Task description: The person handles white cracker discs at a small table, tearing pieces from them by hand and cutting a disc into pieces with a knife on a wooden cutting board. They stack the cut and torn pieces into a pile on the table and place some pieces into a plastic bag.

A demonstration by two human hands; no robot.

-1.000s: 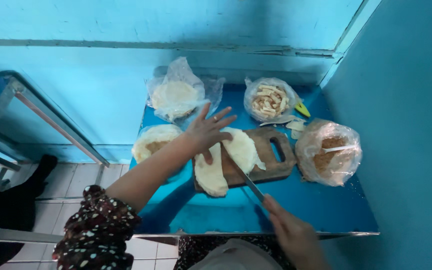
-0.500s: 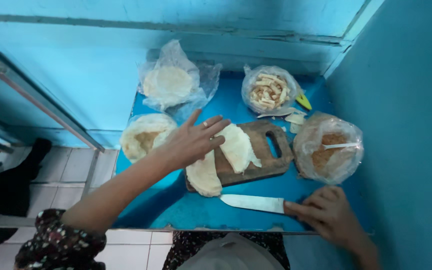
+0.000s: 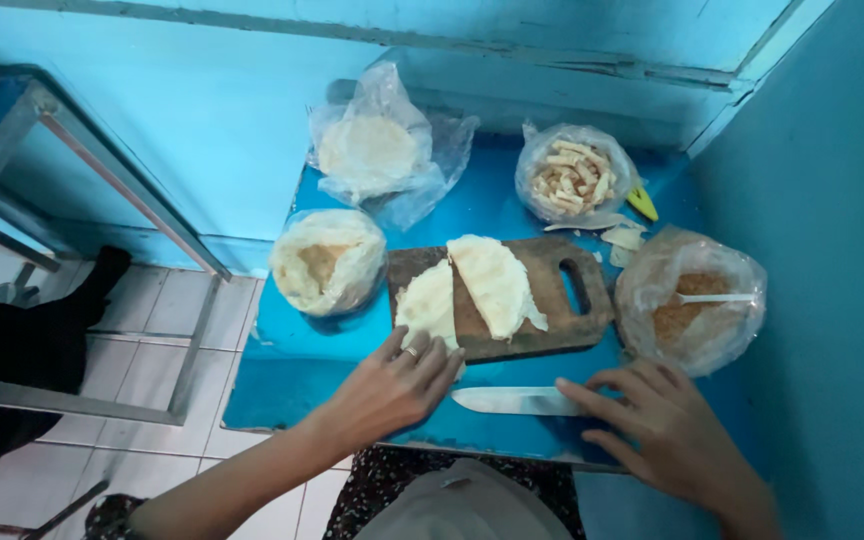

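Left hand: (image 3: 397, 385) palm down, fingers spread and flat, fingertips on the near end of the left flatbread half (image 3: 428, 308); pressing, not gripping.
Right hand: (image 3: 667, 430) spread loosely over the knife (image 3: 517, 401) handle end, fingers resting on it; whether they have closed round it I cannot tell.
Knife: flat on the blue tabletop (image 3: 292, 350), near edge, just in front of the cutting board (image 3: 542, 300). Long axis left-right, tip pointing left toward the left hand, handle under the right hand.
Flatbread: two halves; left half hangs over the board's near left corner, right half (image 3: 497, 283) lies on the board, long axes running near-to-far, slightly slanted.
Key relation: bread lies far of both hands; the knife lies crosswise to the bread's long axis. Left hand nearer the bread, right hand nearer the knife.
Surroundings: plastic bags of food at left, far and right of the board.
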